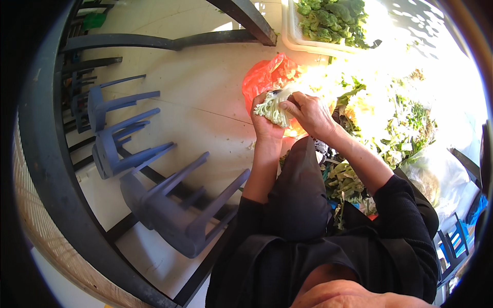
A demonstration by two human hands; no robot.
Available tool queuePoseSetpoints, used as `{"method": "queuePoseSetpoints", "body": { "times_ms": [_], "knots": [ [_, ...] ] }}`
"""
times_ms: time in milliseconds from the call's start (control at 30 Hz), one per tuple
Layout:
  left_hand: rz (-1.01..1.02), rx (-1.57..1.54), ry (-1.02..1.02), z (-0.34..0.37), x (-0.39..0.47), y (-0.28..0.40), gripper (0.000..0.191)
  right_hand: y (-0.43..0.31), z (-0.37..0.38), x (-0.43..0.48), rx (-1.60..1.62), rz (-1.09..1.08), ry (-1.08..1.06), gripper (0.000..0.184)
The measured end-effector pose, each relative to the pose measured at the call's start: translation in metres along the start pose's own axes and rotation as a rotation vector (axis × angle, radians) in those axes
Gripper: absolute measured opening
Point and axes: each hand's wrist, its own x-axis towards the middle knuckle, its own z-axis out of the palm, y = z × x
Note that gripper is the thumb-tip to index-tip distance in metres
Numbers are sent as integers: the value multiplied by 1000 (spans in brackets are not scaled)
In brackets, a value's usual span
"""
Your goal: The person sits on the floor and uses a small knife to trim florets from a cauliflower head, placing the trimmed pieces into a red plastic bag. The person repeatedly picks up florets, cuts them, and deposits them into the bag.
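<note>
A pale cauliflower piece (272, 110) rests in my left hand (265, 125), its florets towards me and its stalk pointing up and right. My left fingers curl round its far side. My right hand (310, 113) closes on the stalk side, thumb laid against the cauliflower. A small dark object (276, 91) shows at the top of the piece, partly hidden; I cannot tell whether it is a blade. Just beyond and beneath both hands is a red plastic bag (258, 79) with pale pieces in it, washed out by sunlight.
A white plastic crate (292, 44) of broccoli (333, 19) stands at the far side. Leafy trimmings (404, 123) cover the floor to the right, near a clear plastic bag (443, 181). Blue-grey plastic stools (165, 215) lie on their sides at left, by a dark metal frame (50, 154).
</note>
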Motion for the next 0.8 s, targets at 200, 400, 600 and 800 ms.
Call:
{"method": "queuePoseSetpoints", "body": {
  "times_ms": [200, 400, 600, 800],
  "knots": [
    [422, 309, -109, -8, -2, 4, 15, 0, 4, 1, 681, 555, -287, 52],
    [430, 498, -252, -17, -9, 9, 12, -3, 11, 0, 792, 575, -485, 51],
    [357, 439, -220, -39, -6, 13, 11, -5, 28, -4, 956, 687, -496, 53],
    [366, 504, -18, -55, -1, 13, 11, 14, 38, -7, 944, 684, -507, 60]
  ]
}}
